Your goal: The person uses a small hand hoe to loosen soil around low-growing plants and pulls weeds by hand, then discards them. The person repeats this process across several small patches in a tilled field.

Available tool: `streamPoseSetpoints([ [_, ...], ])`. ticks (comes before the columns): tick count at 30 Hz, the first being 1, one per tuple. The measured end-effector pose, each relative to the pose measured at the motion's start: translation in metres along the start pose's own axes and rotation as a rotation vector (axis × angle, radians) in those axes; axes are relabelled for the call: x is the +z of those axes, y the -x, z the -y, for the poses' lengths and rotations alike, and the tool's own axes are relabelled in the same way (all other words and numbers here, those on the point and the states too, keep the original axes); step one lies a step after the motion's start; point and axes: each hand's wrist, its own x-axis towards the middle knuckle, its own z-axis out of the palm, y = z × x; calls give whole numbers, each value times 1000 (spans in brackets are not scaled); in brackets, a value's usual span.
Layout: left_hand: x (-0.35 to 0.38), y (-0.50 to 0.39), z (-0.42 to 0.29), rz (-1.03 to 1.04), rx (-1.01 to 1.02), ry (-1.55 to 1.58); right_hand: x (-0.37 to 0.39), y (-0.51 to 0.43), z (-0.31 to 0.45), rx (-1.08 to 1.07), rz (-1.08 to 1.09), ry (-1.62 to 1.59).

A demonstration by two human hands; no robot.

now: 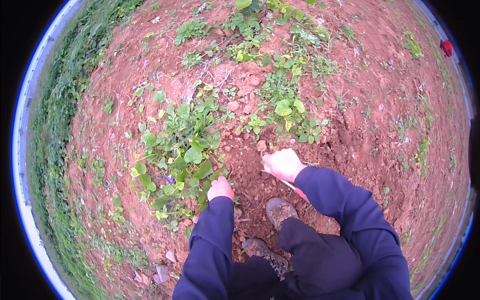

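My left hand (220, 188) is closed at the lower right edge of a clump of broad-leaved vines (193, 155); its fingertips are partly hidden among the leaves. A small purple flower (169, 179) shows in the clump. To the right, my right hand (283, 164) is curled into a fist low over loose reddish soil (243, 157). Thin plant stems stick out around this fist. Beneath the right wrist is a hand tool with a metal shaft and a red handle (301, 195); its far end is hidden, and whether the hand touches it is unclear.
My soiled, patterned shoes (280, 213) stand on the soil just below my hands. More low green plants (285, 101) grow ahead. Dense greenery (52, 142) borders the left side. Stones (161, 273) lie at lower left, and a red object (446, 48) is far right.
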Motion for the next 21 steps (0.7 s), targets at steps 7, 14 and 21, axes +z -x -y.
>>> streamPoseSetpoints([
  [7,-1,0,-3,-37,0,-19,1,-34,15,-209,-276,127],
  [14,3,0,-3,-59,-7,-28,21,-72,-3,-25,-397,423],
  [21,10,-6,-1,-89,14,-69,24,-84,-17,28,-439,395],
])
